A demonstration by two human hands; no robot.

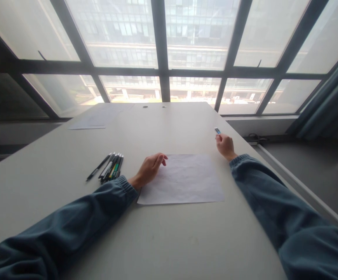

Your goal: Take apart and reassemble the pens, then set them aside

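A sheet of white paper (186, 181) lies on the white table in front of me. My left hand (149, 168) rests on its left edge, fingers loosely curled and slightly apart, with nothing visible in them. Beyond the paper's upper right corner, my right hand (225, 146) is closed around a pen (217, 130). Only the pen's pale end with some blue shows past the fingers; the rest is hidden by the hand. Left of my left hand is a bunch of several pens (111, 168), mostly black, with some green and yellow; one black pen (99, 167) lies slightly apart.
The white table (169, 237) stretches toward large framed windows (194, 35). More paper (91, 118) lies at its far left, and a dark round hole (145, 107) shows near the far edge. Right of the table are a grey floor (309, 165) and a blue curtain (332, 101).
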